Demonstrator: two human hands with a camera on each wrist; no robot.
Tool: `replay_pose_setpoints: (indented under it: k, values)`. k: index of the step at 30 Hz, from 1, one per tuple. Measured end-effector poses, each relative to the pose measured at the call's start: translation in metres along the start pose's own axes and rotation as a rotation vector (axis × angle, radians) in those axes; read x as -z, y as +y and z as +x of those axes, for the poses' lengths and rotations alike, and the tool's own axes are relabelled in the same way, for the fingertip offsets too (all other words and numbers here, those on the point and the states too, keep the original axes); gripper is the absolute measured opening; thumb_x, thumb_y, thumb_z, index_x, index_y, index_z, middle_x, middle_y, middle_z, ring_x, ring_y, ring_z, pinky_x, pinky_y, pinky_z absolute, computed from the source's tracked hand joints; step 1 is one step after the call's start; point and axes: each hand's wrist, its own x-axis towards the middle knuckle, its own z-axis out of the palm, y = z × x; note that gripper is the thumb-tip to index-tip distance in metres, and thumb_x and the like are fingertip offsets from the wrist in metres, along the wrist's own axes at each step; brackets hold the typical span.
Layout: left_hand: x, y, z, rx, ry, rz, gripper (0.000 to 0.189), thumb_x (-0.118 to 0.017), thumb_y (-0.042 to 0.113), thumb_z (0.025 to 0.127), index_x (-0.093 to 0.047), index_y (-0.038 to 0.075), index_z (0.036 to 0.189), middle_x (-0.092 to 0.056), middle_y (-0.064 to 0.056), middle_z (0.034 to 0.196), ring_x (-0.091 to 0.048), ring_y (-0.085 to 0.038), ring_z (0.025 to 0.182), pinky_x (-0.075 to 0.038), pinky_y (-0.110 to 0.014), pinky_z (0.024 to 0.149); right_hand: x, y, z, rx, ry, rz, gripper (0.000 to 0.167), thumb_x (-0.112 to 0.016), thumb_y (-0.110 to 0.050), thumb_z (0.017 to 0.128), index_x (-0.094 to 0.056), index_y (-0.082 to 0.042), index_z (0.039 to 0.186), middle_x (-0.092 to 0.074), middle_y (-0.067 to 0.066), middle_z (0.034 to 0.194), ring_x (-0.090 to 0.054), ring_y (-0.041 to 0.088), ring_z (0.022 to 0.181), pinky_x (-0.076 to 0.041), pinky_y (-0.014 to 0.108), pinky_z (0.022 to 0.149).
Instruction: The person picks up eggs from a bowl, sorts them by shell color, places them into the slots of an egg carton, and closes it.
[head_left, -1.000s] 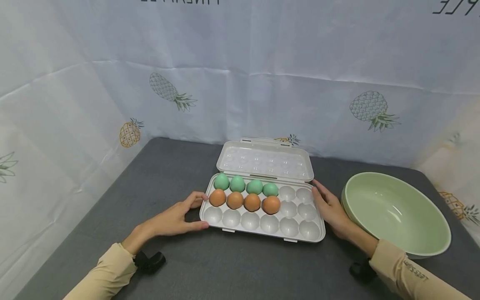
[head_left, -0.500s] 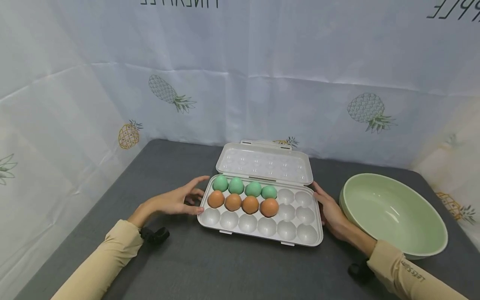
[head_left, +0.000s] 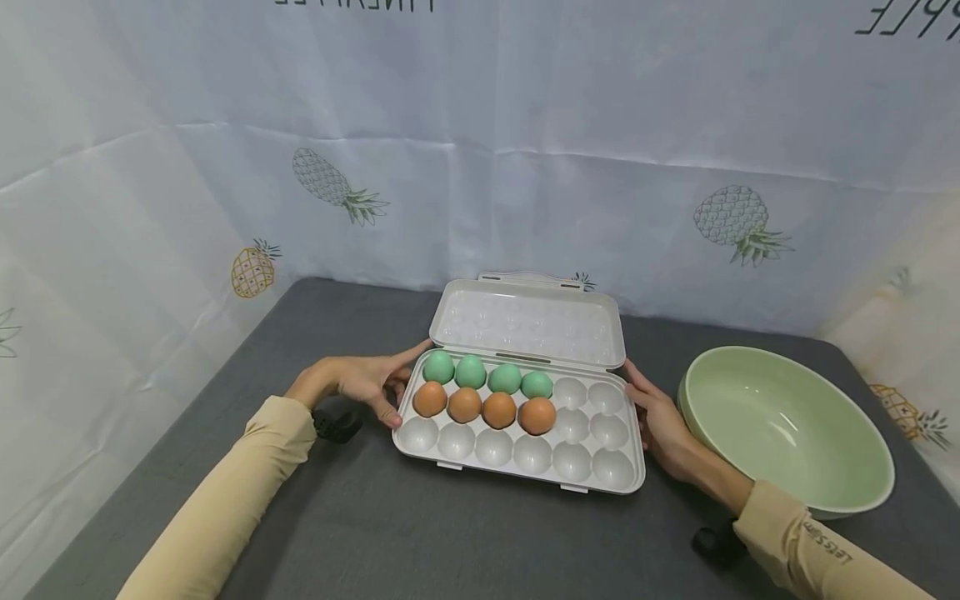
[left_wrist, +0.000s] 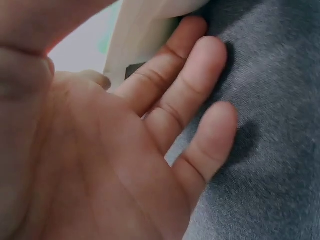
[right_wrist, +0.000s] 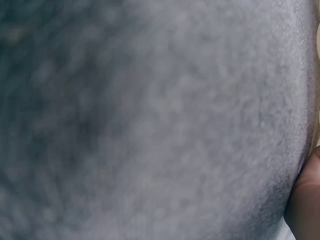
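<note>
A white egg tray (head_left: 480,461) lies with its hinged lid (head_left: 525,321) tilted back behind it. Green eggs (head_left: 470,372) fill part of the back row, and brown eggs (head_left: 464,405) part of the middle row. At the tray's left side is my left hand (head_left: 367,382), thumb near the front corner and index finger reaching to the back corner by the hinge. In the left wrist view its other fingers (left_wrist: 207,60) are extended, loosely bent beside the tray. My right hand (head_left: 663,425) rests along the right side with fairly straight fingers; the right wrist view barely shows it.
A large light green bowl (head_left: 795,425) stands on the right, close beside my right hand and forearm. The dark grey tabletop (head_left: 450,542) ends at a pineapple-print curtain (head_left: 555,208) at the back and left.
My left hand has moved forward along the tray's left side, its index finger now at the hinge corner. The lid has tilted up slightly. My right hand stays nearly still.
</note>
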Motion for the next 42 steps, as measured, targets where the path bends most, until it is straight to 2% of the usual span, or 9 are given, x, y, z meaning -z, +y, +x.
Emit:
replay_pose_setpoints:
  k: [2,7,17,22,25,31,35,37,42]
  values:
    - [0.0,0.0,0.001,0.001,0.005,0.003,0.142,-0.09,0.015,0.079,0.029,0.019,0.158,-0.062,-0.012,0.134,-0.061,-0.018,0.1,-0.053,-0.03,0.084,0.001,-0.001,0.0,-0.011,-0.005,0.008,0.058,-0.022,-0.027,0.114,0.007,-0.029,0.164,-0.05,-0.006,0.096,-0.034,0.007,0.061,-0.034,0.021,0.052]
    - [0.0,0.001,0.004,0.004,0.028,0.037,0.146,-0.09,0.014,0.079,0.033,0.018,0.156,-0.064,-0.006,0.121,-0.058,-0.017,0.092,-0.05,-0.028,0.081,0.003,-0.002,-0.002,-0.018,-0.008,0.031,0.058,-0.021,-0.025,0.114,0.008,-0.03,0.163,-0.054,-0.011,0.099,-0.035,0.006,0.06,-0.033,0.021,0.053]
    - [0.005,0.003,0.009,0.006,0.002,0.016,0.152,-0.093,0.012,0.074,0.038,0.014,0.153,-0.056,-0.02,0.147,-0.063,-0.015,0.106,-0.052,-0.027,0.091,0.005,-0.003,-0.006,-0.014,-0.023,0.111,0.058,-0.024,-0.026,0.114,0.006,-0.032,0.164,-0.059,-0.019,0.1,-0.034,0.005,0.056,-0.032,0.02,0.054]
    - [0.002,0.004,0.009,0.019,-0.032,-0.039,0.152,-0.092,0.011,0.075,0.038,0.02,0.153,-0.057,-0.02,0.144,-0.063,-0.016,0.103,-0.053,-0.029,0.089,0.007,-0.001,-0.01,-0.024,-0.021,0.127,0.058,-0.025,-0.027,0.114,0.006,-0.032,0.164,-0.062,-0.022,0.104,-0.036,0.004,0.054,-0.034,0.019,0.052]
    - [-0.001,0.004,0.008,0.019,-0.043,-0.046,0.151,-0.092,0.013,0.075,0.037,0.022,0.154,-0.06,-0.016,0.139,-0.06,-0.016,0.096,-0.052,-0.029,0.085,0.007,-0.001,-0.012,-0.026,-0.02,0.137,0.059,-0.025,-0.029,0.114,0.006,-0.034,0.163,-0.063,-0.022,0.104,-0.037,0.004,0.054,-0.035,0.02,0.053]
    - [-0.005,0.003,0.004,-0.011,-0.038,-0.061,0.149,-0.092,0.016,0.077,0.035,0.027,0.155,-0.06,-0.012,0.135,-0.057,-0.017,0.09,-0.05,-0.027,0.08,0.008,-0.001,-0.013,-0.011,0.002,0.133,0.06,-0.029,-0.032,0.114,0.003,-0.035,0.164,-0.059,-0.017,0.092,-0.037,0.003,0.054,-0.036,0.019,0.052]
    - [-0.008,-0.001,0.001,-0.037,-0.026,-0.067,0.148,-0.09,0.018,0.078,0.036,0.023,0.154,-0.058,-0.016,0.138,-0.059,-0.017,0.092,-0.051,-0.028,0.08,0.007,0.0,-0.013,-0.017,0.023,0.135,0.061,-0.032,-0.033,0.113,0.002,-0.034,0.164,-0.057,-0.018,0.087,-0.039,0.003,0.056,-0.036,0.018,0.051]
    - [-0.009,-0.003,-0.001,-0.045,-0.015,-0.063,0.147,-0.09,0.018,0.08,0.037,0.021,0.154,-0.06,-0.015,0.132,-0.061,-0.017,0.092,-0.052,-0.028,0.08,0.006,0.001,-0.012,-0.023,0.041,0.133,0.061,-0.033,-0.034,0.113,0.0,-0.034,0.164,-0.055,-0.017,0.085,-0.039,0.003,0.056,-0.036,0.017,0.05]
    - [-0.013,-0.006,-0.005,-0.066,0.015,-0.054,0.145,-0.089,0.02,0.081,0.036,0.019,0.154,-0.062,-0.009,0.121,-0.063,-0.016,0.093,-0.052,-0.029,0.082,0.002,0.004,-0.013,-0.013,0.085,0.104,0.059,-0.038,-0.038,0.112,-0.008,-0.031,0.162,-0.045,-0.014,0.092,-0.038,0.003,0.059,-0.035,0.018,0.051]
